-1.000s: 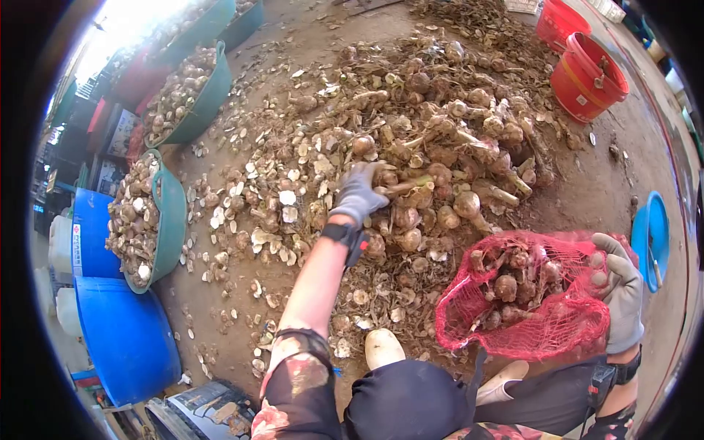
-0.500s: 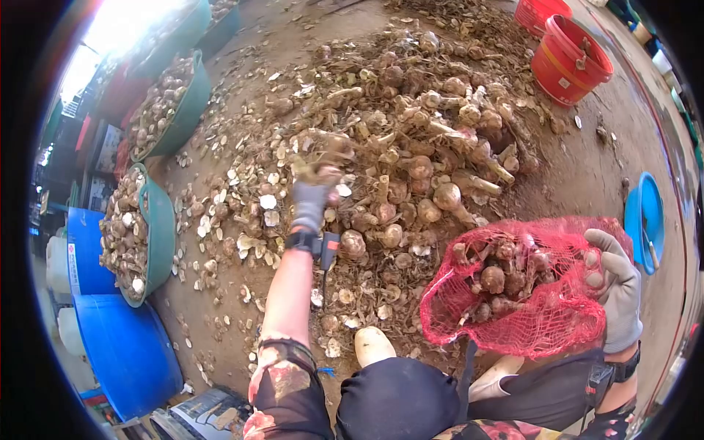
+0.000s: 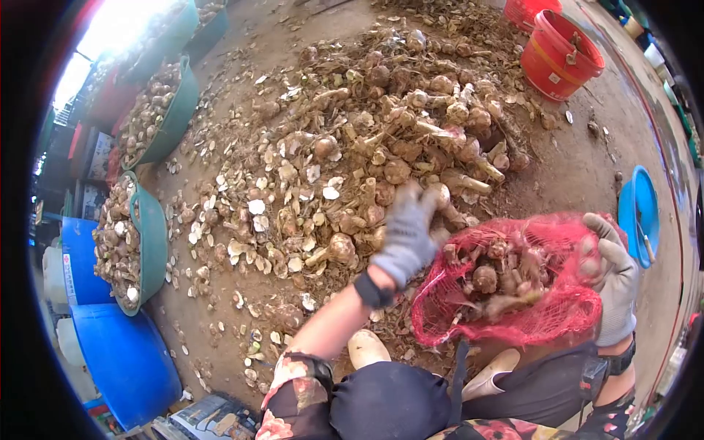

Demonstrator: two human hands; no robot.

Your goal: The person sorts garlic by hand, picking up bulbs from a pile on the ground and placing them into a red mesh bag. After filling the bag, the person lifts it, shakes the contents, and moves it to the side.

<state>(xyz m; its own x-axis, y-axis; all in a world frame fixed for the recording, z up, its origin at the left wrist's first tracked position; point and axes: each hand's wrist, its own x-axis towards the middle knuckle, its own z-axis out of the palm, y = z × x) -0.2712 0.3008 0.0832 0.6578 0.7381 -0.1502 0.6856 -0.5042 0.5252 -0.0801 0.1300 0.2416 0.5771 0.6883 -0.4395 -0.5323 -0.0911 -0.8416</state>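
Note:
A heap of dirty bulbs with stems [image 3: 396, 171] covers the ground in front of me. My left hand [image 3: 409, 238], in a grey glove, is blurred over the near right part of the heap, beside the bag; its fingers look stretched out and apart, with nothing seen in them. A red mesh bag [image 3: 565, 319] lies open above my right leg, with several bulbs [image 3: 485, 279] inside. My right hand [image 3: 614, 275], also gloved, grips the bag's right edge between thumb and fingers.
Green tubs of bulbs [image 3: 152, 246] stand at the left, with blue containers [image 3: 125, 359] below them. Red buckets [image 3: 559, 62] are at the upper right. A light blue basin [image 3: 629, 213] lies at the right. Loose peels [image 3: 257, 207] litter the ground.
My left hand has moved right and slightly down, from the heap's left part towards the bag. The bulbs in the bag look shifted, some blurred. My right hand still holds the bag.

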